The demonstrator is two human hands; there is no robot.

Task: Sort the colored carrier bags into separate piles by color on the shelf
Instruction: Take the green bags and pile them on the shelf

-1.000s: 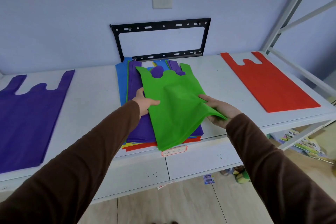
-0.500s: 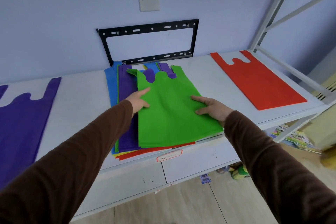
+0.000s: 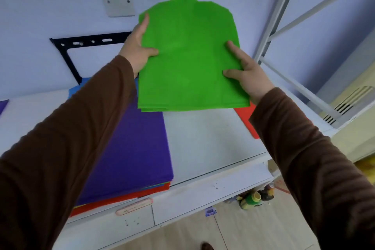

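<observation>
- We hold the green carrier bag up in the air above the shelf, between the mixed stack and the red bag.
- Our left hand grips its left edge, thumb across the front; our right hand pinches the right edge, thumb and forefinger lying on the fabric.
- The risk, as we judge it: the thin fabric could sag or slip from so light an edge grip and drop onto the purple bag topping the stack, mixing colours again.
- It could also land overlapping the red bag if we drift too far right.
- The green bag looks flat, bright and matte, one handle loop standing up at its top.
</observation>
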